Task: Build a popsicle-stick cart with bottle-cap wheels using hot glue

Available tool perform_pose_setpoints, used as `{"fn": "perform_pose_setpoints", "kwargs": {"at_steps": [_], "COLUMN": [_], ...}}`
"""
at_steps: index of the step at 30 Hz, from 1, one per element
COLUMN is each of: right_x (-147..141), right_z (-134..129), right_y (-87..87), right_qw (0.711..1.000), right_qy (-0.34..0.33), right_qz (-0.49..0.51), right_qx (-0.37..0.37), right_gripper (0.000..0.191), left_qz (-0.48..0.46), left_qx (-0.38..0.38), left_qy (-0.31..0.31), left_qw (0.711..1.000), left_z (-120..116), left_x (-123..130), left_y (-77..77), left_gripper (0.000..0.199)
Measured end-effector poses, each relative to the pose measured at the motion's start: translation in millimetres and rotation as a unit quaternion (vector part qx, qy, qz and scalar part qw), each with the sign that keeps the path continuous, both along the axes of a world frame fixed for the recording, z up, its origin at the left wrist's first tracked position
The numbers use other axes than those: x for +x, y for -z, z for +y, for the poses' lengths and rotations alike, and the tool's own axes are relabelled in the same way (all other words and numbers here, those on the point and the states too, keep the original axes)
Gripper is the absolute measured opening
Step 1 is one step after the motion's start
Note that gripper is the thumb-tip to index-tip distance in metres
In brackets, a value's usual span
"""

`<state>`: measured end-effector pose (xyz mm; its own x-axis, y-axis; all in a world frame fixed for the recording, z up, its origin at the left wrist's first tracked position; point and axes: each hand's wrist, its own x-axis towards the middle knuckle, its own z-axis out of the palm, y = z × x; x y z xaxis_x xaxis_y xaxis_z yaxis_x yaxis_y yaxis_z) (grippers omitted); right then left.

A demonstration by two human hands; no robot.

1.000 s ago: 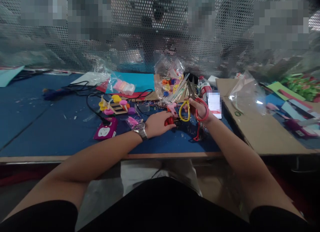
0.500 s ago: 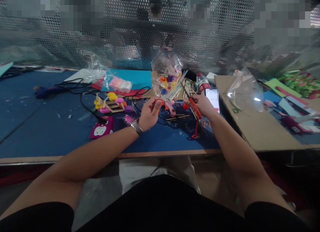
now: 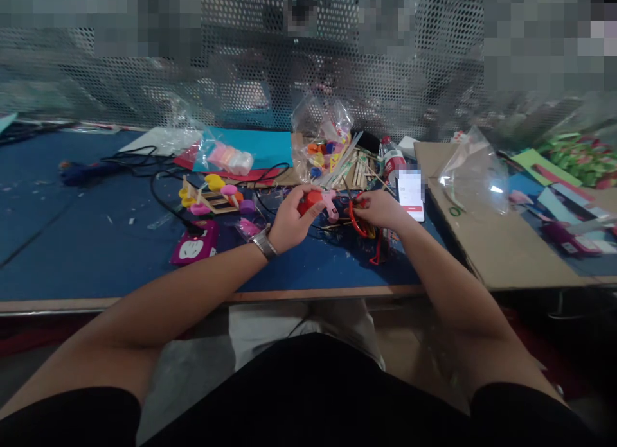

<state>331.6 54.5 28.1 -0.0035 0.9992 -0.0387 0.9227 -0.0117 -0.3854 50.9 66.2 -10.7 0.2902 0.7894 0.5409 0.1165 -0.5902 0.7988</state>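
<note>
My left hand (image 3: 293,221) is closed around a red-orange piece (image 3: 312,200), much of which the fingers cover. Just right of it is a pink glue gun (image 3: 332,206); whether my fingers touch it, I cannot tell. My right hand (image 3: 378,210) grips scissors (image 3: 357,223) with red-orange handles, the loops hanging below the fingers and the dark blades angled up and to the left. To the left stands a small craft-stick frame (image 3: 219,201) with yellow, pink and purple round pieces on it.
A purple power socket (image 3: 195,243) with a black cable lies at left. Behind my hands are a plastic bag of colourful pieces (image 3: 321,153) and craft sticks (image 3: 360,167). A red-labelled bottle (image 3: 392,158), a lit phone (image 3: 411,196) and cardboard (image 3: 501,241) are at right.
My right hand has moved slightly left and down, and the scissors have turned so their handles sit lower and further left. My left hand has shifted a little right, closer to the glue gun.
</note>
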Motion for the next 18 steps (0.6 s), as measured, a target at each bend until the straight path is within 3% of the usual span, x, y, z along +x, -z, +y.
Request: {"fn": "perform_pose_setpoints", "kwargs": {"at_steps": [7,10,13,18], "right_x": [2,10,22,34], "right_z": [-6,-13,-20,-37], "right_y": [-8.0,-20.8,-29.8,-27.0], "right_qw": [1.0,0.998,0.988,0.975], "right_qy": [-0.013,-0.017,-0.018,-0.011], "right_qz": [-0.025,-0.056,-0.151,-0.207], "right_qx": [0.0,0.007,-0.019,-0.079], "right_gripper": [0.049,0.046,0.05,0.039], "left_qz": [0.023,0.032,0.048,0.085], "left_qx": [0.01,0.014,0.015,0.028], "left_qy": [0.001,-0.015,-0.034,-0.05], "left_qw": [1.0,0.999,0.998,0.995], "left_z": [6,14,22,29], "left_x": [0,0,-1,-2], "left_y": [5.1,11.8,16.8,18.6], "left_gripper": [0.065,0.053,0.034,0.03]}}
